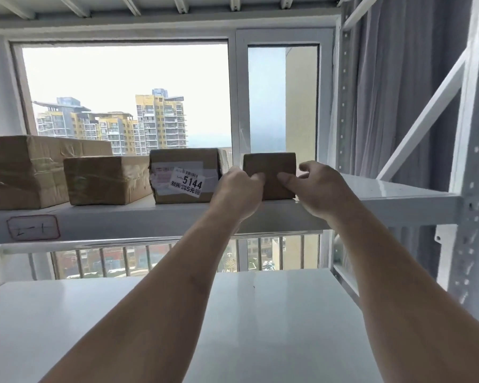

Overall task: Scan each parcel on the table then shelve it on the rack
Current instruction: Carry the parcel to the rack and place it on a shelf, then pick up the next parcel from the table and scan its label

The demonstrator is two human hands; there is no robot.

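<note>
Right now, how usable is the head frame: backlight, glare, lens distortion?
Head view: bright window backlights the shelf, so the small box and both hands look dim; sky blown out. Glossy lower shelf shows soft glare. Wide-angle bends the rack upright. The 5144 label stays readable.

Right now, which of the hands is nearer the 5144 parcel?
Left. The left hand sits between the 5144 parcel and the small brown box, thumb on the box. The right hand is at the box's far side.
</note>
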